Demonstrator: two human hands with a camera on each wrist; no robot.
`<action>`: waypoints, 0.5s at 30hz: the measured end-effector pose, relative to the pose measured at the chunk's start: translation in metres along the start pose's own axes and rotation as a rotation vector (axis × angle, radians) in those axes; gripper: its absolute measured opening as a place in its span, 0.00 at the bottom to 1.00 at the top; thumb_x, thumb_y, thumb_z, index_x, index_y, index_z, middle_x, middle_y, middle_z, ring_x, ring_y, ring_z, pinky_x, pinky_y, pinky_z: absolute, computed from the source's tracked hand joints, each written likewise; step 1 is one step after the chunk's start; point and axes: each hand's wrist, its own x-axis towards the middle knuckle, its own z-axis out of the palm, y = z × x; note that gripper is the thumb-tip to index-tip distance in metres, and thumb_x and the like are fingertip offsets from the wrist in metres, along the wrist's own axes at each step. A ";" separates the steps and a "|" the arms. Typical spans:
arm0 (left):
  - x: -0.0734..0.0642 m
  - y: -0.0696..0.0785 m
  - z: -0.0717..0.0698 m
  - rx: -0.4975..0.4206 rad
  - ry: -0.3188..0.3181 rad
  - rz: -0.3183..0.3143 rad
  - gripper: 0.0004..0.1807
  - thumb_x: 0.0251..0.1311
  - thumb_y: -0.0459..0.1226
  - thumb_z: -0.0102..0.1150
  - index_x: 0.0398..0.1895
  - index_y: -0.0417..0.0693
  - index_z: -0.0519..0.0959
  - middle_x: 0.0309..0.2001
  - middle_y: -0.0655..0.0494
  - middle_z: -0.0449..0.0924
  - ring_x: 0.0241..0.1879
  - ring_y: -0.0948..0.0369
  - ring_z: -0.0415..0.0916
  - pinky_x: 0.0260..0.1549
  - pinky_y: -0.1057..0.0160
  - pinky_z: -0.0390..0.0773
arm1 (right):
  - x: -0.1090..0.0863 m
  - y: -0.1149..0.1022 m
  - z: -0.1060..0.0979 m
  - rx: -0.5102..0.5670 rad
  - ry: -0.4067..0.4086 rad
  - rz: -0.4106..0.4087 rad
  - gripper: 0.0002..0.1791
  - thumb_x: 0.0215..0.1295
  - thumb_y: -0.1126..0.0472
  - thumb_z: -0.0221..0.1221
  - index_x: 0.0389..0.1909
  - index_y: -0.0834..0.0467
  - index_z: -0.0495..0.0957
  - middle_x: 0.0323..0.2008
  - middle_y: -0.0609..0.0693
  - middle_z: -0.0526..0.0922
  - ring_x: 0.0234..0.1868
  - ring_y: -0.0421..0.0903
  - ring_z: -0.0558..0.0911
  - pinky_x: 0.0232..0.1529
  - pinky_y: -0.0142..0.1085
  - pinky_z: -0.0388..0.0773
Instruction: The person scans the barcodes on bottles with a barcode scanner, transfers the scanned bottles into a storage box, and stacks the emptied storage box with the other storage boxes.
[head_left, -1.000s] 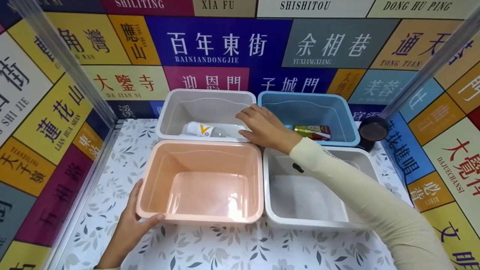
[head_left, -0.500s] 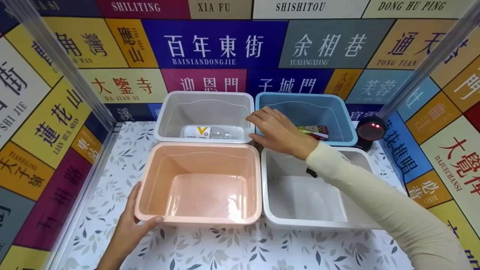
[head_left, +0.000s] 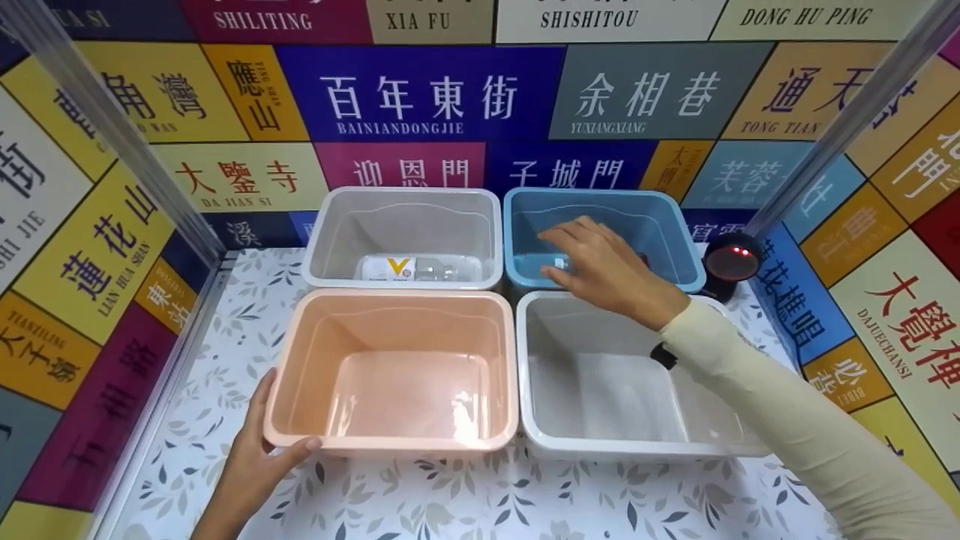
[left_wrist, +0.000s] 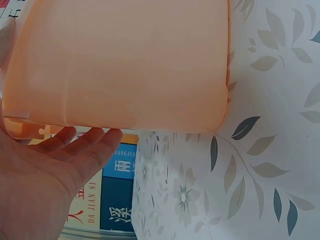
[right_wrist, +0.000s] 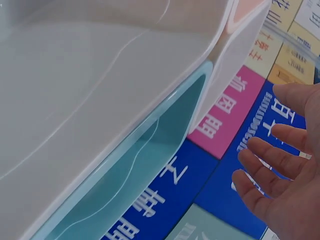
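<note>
My left hand point(head_left: 259, 450) holds the near left corner of a peach plastic bin point(head_left: 300, 319), thumb at the front rim and fingers along its side. In the left wrist view its fingers point(left_wrist: 82, 142) lie against the bin's edge. Over the front of a blue bin point(head_left: 600, 196) is my right hand point(head_left: 604, 266), its fingers spread and slightly bent with nothing between them. It hides much of that bin's contents; a small white-and-blue item point(head_left: 560, 262) shows by the thumb. A clear bottle with a white label point(head_left: 390, 268) lies in the grey bin point(head_left: 405, 196) at the back left.
A white bin point(head_left: 600, 397) stands front right, under the right forearm. The bins sit close together on a leaf-patterned table cover point(head_left: 420, 495). A black round device point(head_left: 731, 259) with red lights stands beside the blue bin. Printed panels point(head_left: 420, 90) and clear corner posts enclose the table.
My right hand has moved right, from the inner edge of the grey bin to over the blue bin. My left hand stays at the peach bin's corner. The view has shifted slightly.
</note>
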 end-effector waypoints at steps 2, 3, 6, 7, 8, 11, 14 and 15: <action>0.000 0.000 0.000 -0.001 0.002 -0.005 0.65 0.66 0.36 0.79 0.93 0.64 0.41 0.88 0.43 0.51 0.74 0.43 0.70 0.58 0.70 0.81 | -0.006 0.005 -0.004 0.019 0.008 0.020 0.28 0.76 0.53 0.71 0.70 0.60 0.81 0.67 0.59 0.84 0.66 0.58 0.79 0.71 0.58 0.77; -0.001 0.000 0.000 -0.002 0.001 -0.007 0.65 0.66 0.35 0.79 0.93 0.64 0.41 0.88 0.43 0.51 0.74 0.43 0.69 0.58 0.70 0.81 | -0.009 0.007 -0.006 0.032 0.013 0.030 0.28 0.76 0.53 0.71 0.70 0.60 0.81 0.67 0.59 0.84 0.66 0.58 0.79 0.71 0.59 0.77; -0.001 0.000 0.001 -0.003 -0.002 -0.009 0.65 0.66 0.36 0.79 0.93 0.64 0.40 0.88 0.42 0.51 0.75 0.42 0.69 0.58 0.70 0.81 | -0.018 0.014 -0.014 0.068 0.026 0.060 0.27 0.76 0.53 0.71 0.70 0.59 0.81 0.67 0.58 0.84 0.68 0.58 0.79 0.71 0.60 0.76; 0.000 0.000 0.001 -0.002 -0.003 -0.008 0.65 0.66 0.36 0.79 0.93 0.63 0.40 0.88 0.42 0.51 0.75 0.42 0.69 0.58 0.70 0.81 | -0.022 0.016 -0.016 0.078 0.029 0.069 0.27 0.77 0.53 0.71 0.70 0.59 0.81 0.68 0.58 0.84 0.68 0.58 0.79 0.71 0.60 0.77; 0.000 0.000 0.001 -0.003 -0.003 -0.005 0.65 0.66 0.36 0.79 0.93 0.63 0.40 0.88 0.42 0.51 0.74 0.42 0.69 0.58 0.70 0.81 | -0.025 0.018 -0.018 0.089 0.035 0.074 0.27 0.77 0.53 0.71 0.70 0.59 0.81 0.68 0.58 0.84 0.68 0.58 0.79 0.70 0.60 0.77; 0.000 0.000 0.001 -0.007 -0.002 0.004 0.65 0.66 0.35 0.78 0.93 0.61 0.41 0.88 0.41 0.51 0.74 0.42 0.70 0.57 0.70 0.81 | -0.034 0.025 -0.022 0.114 0.051 0.080 0.26 0.77 0.54 0.71 0.70 0.59 0.81 0.67 0.57 0.84 0.69 0.58 0.79 0.69 0.60 0.78; 0.001 0.000 0.001 -0.008 0.000 0.007 0.64 0.66 0.34 0.78 0.93 0.59 0.41 0.88 0.40 0.51 0.74 0.41 0.70 0.57 0.71 0.80 | -0.043 0.032 -0.026 0.125 0.063 0.087 0.25 0.76 0.56 0.71 0.70 0.59 0.82 0.67 0.57 0.85 0.68 0.58 0.79 0.69 0.61 0.78; 0.001 0.001 0.001 -0.008 0.001 0.005 0.64 0.65 0.34 0.77 0.93 0.58 0.41 0.88 0.40 0.51 0.74 0.41 0.70 0.57 0.72 0.80 | -0.046 0.034 -0.027 0.124 0.064 0.094 0.26 0.75 0.57 0.72 0.70 0.59 0.82 0.67 0.57 0.85 0.68 0.58 0.79 0.68 0.61 0.79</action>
